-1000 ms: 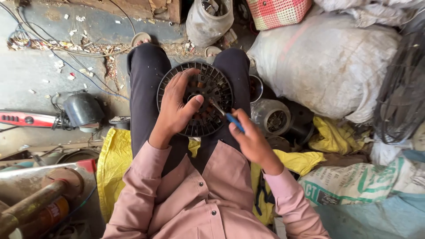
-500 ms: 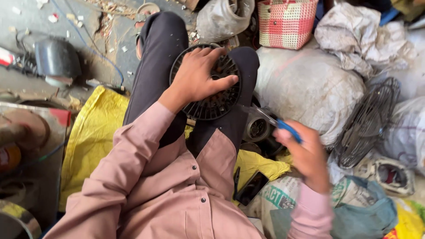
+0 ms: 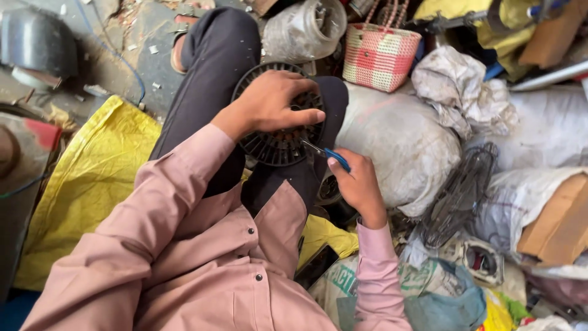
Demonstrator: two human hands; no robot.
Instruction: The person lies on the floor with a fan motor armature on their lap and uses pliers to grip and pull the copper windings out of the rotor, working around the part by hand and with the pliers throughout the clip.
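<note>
On the person's lap lies a round black grille [image 3: 278,132], pinned under the spread left hand [image 3: 274,104]. The right hand [image 3: 358,184] grips blue-handled pliers [image 3: 327,153] at its rim. Balanced on the thighs, the grille could tip, and the tool tip might slip toward those fingers.

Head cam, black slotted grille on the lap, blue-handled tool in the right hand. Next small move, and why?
Probably bring the tool tip the last bit onto the lower edge of the round black grille. The left hand lies flat on top of it, pinning it on the lap, while the right hand holds the blue-handled tool with its metal tip at that rim; whether it touches is unclear.
</note>
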